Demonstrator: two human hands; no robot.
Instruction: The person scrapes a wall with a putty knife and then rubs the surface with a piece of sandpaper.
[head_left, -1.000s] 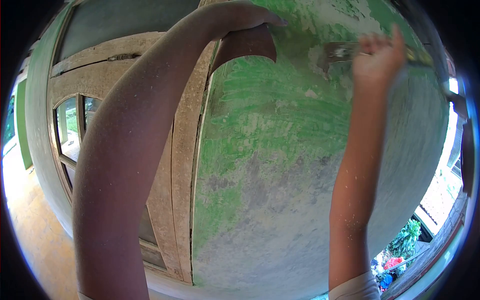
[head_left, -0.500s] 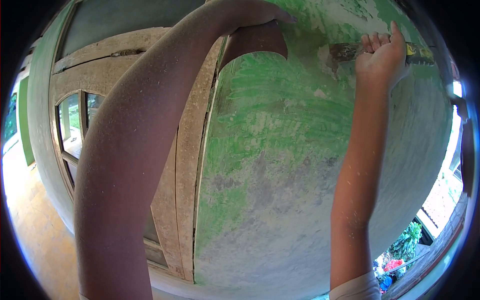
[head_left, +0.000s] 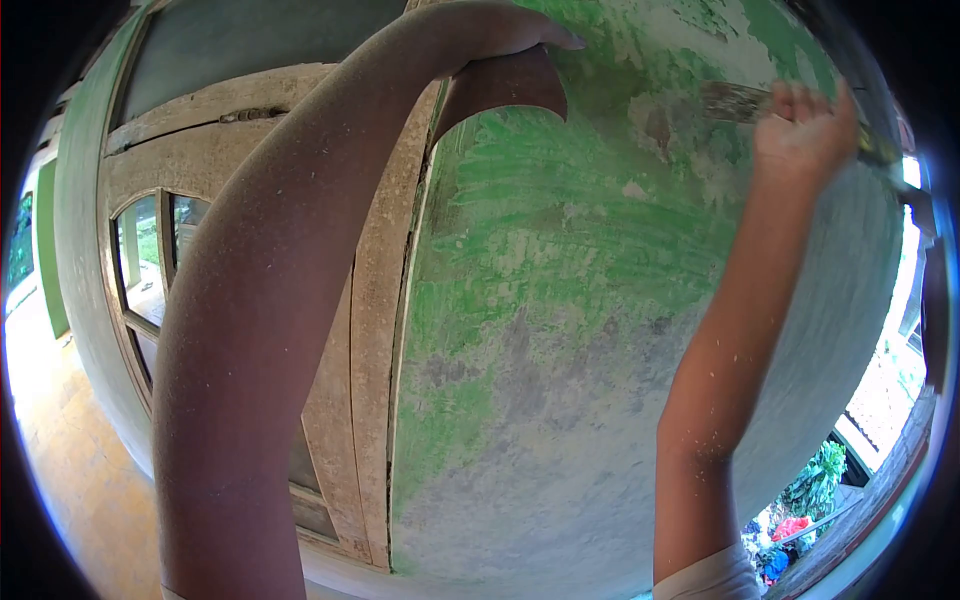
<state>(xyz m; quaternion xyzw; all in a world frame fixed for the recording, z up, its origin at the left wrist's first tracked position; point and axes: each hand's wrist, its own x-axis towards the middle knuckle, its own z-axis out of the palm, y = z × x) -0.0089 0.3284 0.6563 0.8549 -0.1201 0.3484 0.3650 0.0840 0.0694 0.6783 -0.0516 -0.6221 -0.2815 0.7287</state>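
My right hand is closed around a flat scraper with a worn, paint-smeared blade. Its blade points left along the upper part of a green, patchy wall, and a bit of yellow shows at its other end. At the top of the view, my left hand bends toward the wall. Below its thumb is a dark brown curved piece with a hollowed lower edge, seemingly in its grip. The other left fingers are hidden. Pale dust specks cover both forearms.
A worn wooden frame borders the wall on its left. Beyond it is a small glazed window, with a yellowish floor lower left. At the lower right stand green plants and a red item outside.
My right hand has moved right and slightly down with the scraper, its forearm leaning further right. More bare wall shows where the blade was. My left hand has barely shifted.
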